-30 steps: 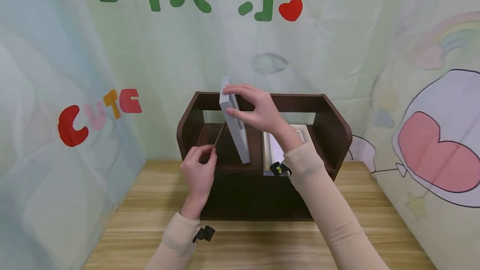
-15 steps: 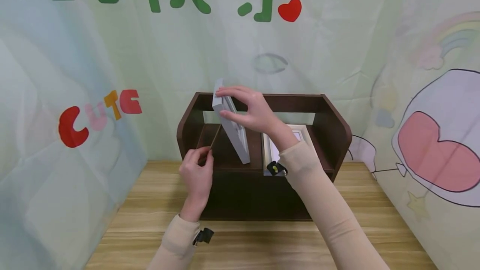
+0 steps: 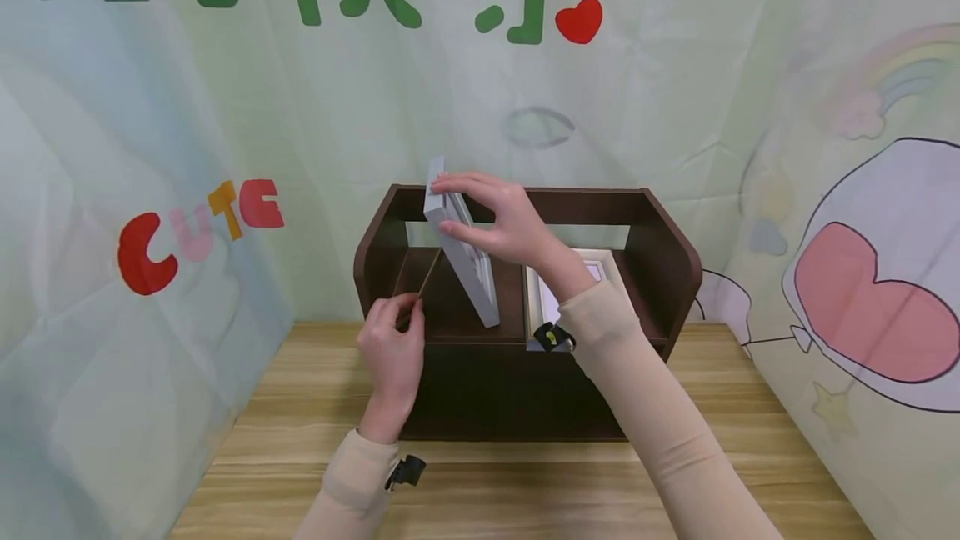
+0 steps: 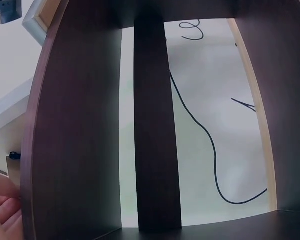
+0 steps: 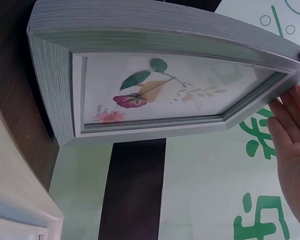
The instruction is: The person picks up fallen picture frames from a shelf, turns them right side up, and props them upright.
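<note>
A grey picture frame (image 3: 467,269) stands tilted on the upper board of a dark brown shelf (image 3: 517,390). Its glazed front shows a pressed rose print (image 5: 131,100) in the right wrist view. My right hand (image 3: 504,219) grips the frame near its top, fingers over the upper edge and thumb lower down. Behind the frame, a thin brown back stand (image 3: 430,275) slants out to the left. My left hand (image 3: 392,348) pinches the stand's lower end between thumb and fingers. In the left wrist view only part of that hand (image 4: 5,210) shows, beside the shelf's board.
A second, cream-edged picture frame (image 3: 533,307) lies on the shelf at the right, partly behind my right forearm. The shelf has raised side walls (image 3: 669,265) and a back rail (image 3: 592,205). It stands on a wood-grain table (image 3: 525,490) before a printed curtain (image 3: 660,107).
The top of the grey frame has tipped slightly left with my right hand on it. My left hand has shifted a little left with the stand. The last half second shows almost no motion.
</note>
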Available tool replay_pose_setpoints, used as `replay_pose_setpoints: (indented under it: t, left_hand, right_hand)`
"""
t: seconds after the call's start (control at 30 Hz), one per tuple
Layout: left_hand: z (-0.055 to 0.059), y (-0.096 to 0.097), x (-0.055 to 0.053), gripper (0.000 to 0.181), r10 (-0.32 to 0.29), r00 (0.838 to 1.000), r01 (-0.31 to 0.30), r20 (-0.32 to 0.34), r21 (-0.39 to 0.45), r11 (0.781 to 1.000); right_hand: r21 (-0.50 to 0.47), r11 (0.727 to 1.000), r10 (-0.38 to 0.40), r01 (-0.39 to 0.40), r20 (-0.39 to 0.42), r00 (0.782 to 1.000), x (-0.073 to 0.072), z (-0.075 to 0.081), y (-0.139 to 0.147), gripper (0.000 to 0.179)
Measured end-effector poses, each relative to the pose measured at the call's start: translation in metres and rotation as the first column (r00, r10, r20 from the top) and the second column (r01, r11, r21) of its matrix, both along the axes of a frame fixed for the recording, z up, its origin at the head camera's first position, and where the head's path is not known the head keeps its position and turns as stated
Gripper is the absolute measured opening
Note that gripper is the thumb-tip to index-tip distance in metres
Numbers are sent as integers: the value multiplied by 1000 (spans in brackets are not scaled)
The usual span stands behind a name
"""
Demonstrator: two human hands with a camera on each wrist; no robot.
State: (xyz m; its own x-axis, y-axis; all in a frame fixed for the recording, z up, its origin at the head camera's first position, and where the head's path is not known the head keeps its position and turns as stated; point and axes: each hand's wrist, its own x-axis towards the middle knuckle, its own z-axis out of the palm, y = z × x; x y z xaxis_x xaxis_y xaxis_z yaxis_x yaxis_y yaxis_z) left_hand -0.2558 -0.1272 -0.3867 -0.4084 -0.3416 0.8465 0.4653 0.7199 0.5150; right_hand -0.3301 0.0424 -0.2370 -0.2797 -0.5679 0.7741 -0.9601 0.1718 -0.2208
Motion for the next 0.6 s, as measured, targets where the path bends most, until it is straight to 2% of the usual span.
replay_pose_setpoints:
  t: [0.2,0.43,0.6]
  left_hand:
    - [0,0,0,6,-13,1000,14,5,-8,1000]
    - [-1,2,-1,8,-25,999,25,-37,-10,1000]
    - [5,6,1,18,-45,995,46,-84,9,999]
  right_hand:
    - [8,1000,-11,11,15,1000,0,-1,0,43]
    - [-4,1000,-18,18,5,1000,0,-1,3,44]
    - [0,997,-72,72,54,996,-3,-1,8,40]
